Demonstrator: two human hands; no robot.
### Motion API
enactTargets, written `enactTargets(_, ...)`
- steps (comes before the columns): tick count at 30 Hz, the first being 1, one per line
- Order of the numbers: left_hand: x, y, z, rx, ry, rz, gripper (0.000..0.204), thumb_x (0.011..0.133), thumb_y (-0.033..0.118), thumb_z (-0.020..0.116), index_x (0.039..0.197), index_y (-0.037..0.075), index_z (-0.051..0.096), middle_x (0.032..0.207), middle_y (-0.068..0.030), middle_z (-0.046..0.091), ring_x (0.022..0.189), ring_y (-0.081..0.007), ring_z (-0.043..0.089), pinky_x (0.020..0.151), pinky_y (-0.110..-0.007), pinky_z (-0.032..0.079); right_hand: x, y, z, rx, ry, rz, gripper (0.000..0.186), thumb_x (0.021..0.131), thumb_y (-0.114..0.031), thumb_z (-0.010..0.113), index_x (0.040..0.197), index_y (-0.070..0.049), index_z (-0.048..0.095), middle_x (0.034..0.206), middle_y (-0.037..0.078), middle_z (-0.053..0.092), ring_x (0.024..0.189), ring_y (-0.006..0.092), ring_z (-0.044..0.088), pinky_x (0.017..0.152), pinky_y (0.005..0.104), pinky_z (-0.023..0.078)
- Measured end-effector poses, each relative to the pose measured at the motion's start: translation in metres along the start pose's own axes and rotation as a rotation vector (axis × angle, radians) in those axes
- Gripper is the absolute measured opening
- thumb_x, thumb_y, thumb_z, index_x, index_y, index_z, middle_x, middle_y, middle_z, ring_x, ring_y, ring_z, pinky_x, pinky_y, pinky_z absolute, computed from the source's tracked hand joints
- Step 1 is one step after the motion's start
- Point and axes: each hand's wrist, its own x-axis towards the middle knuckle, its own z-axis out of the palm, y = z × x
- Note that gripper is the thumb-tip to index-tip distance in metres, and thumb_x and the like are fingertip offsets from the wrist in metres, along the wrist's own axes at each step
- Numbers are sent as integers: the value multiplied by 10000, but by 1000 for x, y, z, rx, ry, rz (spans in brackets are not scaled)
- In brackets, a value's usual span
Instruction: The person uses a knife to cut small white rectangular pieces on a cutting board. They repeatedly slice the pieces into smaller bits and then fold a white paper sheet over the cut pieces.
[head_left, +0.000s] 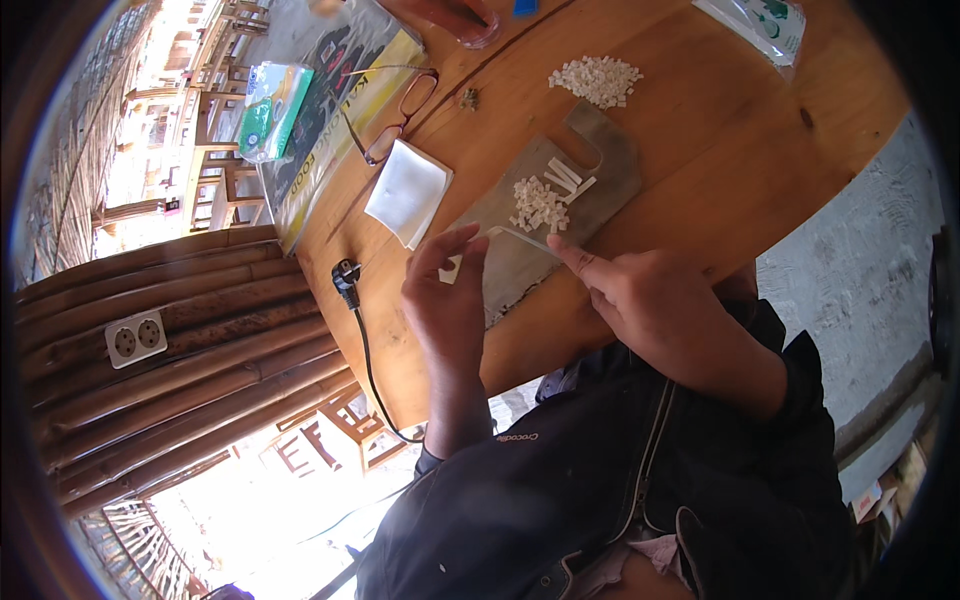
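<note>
A: What is the left hand [447, 290] doing?
B: Its fingers are bending inward, thumb and forefinger almost meeting. A pale piece [452, 270] is showing between them and the hand appears to be holding it.
A: And the right hand [645, 300]?
B: It is gripping a thin knife [528, 240], the forefinger reaching onto the blade. The grip is hiding the handle. The blade is pointing toward the left fingertips, over the grey cutting board [615, 185].
A: Position of the cut material?
B: Small white cubes [540, 205] are lying heaped on the board, just beyond the knife. White strips [568, 178] are lying beside that heap, to its right. A second white pile [595, 80] is sitting on the wooden table [700, 150], past the board's cut-out end.
A: Surroundings?
B: Folded white paper [410, 190] is lying left of the board; eyeglasses [382, 147] are resting just beyond it. A black plug [346, 280] is lying near the table's left edge, its cord trailing toward the person.
</note>
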Motion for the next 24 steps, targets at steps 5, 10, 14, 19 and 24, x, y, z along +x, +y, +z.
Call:
enactTargets(5,-9,-7,9,-24,-16,9,98,871,128,813,964,105,794,898,-22,745,906,-178,620,850,-338,471,7,-11,8,-75,-44,147,610,924,-15,662,1514,-85,523,798,219,663,727,389,679,691,456,554)
enactTargets(10,-11,-15,16,120,-4,122,108,848,187,837,922,133,779,886,-2,729,920,-228,630,919,-385,427,8,-20,-3,-107,-11,235,612,920,20,635,1512,-101,531,811,212,655,745,385,673,688,451,538)
enactTargets(14,-14,-9,15,183,-22,102,139,824,203,855,910,147,762,897,9,713,933,-237,619,950,-389,404,4,-23,-11,-15,22,187,649,897,51,623,1514,-131,540,803,183,645,718,355,648,661,440,516)
enactTargets(19,-18,-14,14,318,68,317,223,780,189,874,980,212,779,1019,20,688,1005,-233,578,955,-392,388,0,-30,-9,-61,-14,154,683,871,65,632,1517,-142,548,745,140,595,660,277,614,628,414,496)
enactTargets(24,-20,-13,10,362,45,426,284,764,167,876,1022,252,790,1072,26,669,1031,-223,555,958,-381,375,4,-34,-6,-43,-14,167,674,856,94,623,1488,-137,585,726,120,578,623,233,599,603,383,495)
